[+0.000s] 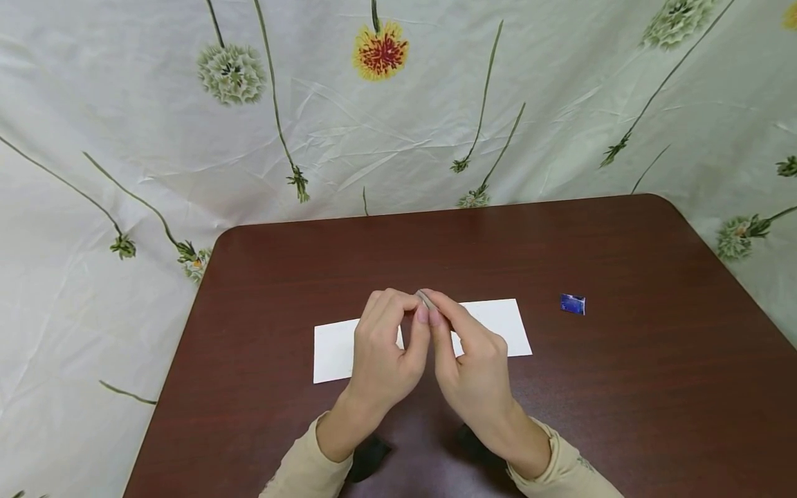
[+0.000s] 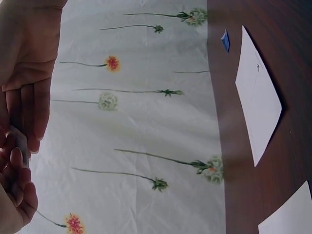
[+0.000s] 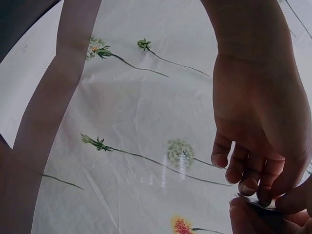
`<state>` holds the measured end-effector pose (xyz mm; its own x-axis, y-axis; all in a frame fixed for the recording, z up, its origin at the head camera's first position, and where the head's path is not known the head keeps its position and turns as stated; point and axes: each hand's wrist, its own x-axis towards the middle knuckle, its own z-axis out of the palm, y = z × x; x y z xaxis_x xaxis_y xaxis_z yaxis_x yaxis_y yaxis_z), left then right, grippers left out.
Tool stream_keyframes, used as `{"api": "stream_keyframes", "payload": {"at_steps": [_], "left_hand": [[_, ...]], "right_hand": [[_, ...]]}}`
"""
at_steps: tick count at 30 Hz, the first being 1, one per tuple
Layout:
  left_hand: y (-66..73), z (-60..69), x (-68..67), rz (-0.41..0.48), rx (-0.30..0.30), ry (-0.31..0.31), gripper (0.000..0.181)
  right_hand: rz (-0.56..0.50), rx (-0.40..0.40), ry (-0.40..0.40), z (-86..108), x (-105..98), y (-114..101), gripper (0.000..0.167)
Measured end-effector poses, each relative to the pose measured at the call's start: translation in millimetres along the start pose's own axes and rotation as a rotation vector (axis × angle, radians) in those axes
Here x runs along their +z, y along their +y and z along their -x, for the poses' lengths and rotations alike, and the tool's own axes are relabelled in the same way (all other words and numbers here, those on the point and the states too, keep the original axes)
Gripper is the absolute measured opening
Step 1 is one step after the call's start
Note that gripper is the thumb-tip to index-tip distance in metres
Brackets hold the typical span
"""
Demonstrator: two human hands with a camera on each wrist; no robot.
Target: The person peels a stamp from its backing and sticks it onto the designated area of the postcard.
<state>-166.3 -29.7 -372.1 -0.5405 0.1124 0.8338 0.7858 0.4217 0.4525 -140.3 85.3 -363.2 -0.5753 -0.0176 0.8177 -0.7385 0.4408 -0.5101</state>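
Observation:
Both hands meet above the table, pinching one small thin greyish piece (image 1: 426, 299) between thumbs and index fingers. The left hand (image 1: 386, 346) holds its left side and the right hand (image 1: 474, 366) its right side, thumb tips close together. In the left wrist view the small piece (image 2: 19, 144) shows pale among the fingers; in the right wrist view it (image 3: 263, 207) looks dark along the fingertips. What it is cannot be told. Behind the hands lie two white papers, one at the left (image 1: 333, 351) and one at the right (image 1: 498, 325), each partly covered.
A small blue packet (image 1: 573, 304) lies on the dark reddish-brown table (image 1: 623, 401), right of the papers. Two black objects, one (image 1: 369, 458) below the left wrist and one (image 1: 476, 446) below the right, are partly hidden. A flowered white cloth (image 1: 349, 138) hangs behind the table.

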Motion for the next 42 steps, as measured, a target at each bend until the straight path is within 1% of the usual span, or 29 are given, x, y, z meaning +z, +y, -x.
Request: {"api": "stream_keyframes", "payload": {"at_steps": [5, 9, 13, 16, 26, 31, 42], "left_hand": [[0.3, -0.3, -0.6, 0.003, -0.004, -0.005, 0.03], [0.1, -0.1, -1.9, 0.008, -0.018, -0.008, 0.022], [0.9, 0.0, -2.6, 0.017, -0.045, -0.021, 0.015], [1.8, 0.1, -2.6, 0.02, -0.055, -0.032, 0.014], [0.0, -0.7, -4.2, 0.025, -0.023, -0.035, 0.011], [-1.0, -1.8, -6.2, 0.035, -0.017, -0.052, 0.01], [-1.1, -4.4, -11.3, 0.043, -0.023, -0.098, 0.01]], "right_hand": [[-0.02, -0.026, 0.004, -1.4, -0.6, -0.4, 0.028], [-0.04, -0.04, 0.002, -2.7, -1.7, -0.6, 0.027], [-0.039, -0.03, -0.007, -2.9, -2.4, -0.4, 0.028], [-0.032, -0.012, -0.016, -2.6, -3.0, 0.0, 0.028], [-0.064, 0.03, -0.034, -2.0, -5.0, 1.4, 0.025], [-0.08, 0.051, -0.048, -2.4, -5.8, 1.9, 0.023], [-0.082, 0.057, -0.061, -2.4, -6.1, 1.6, 0.023]]}}
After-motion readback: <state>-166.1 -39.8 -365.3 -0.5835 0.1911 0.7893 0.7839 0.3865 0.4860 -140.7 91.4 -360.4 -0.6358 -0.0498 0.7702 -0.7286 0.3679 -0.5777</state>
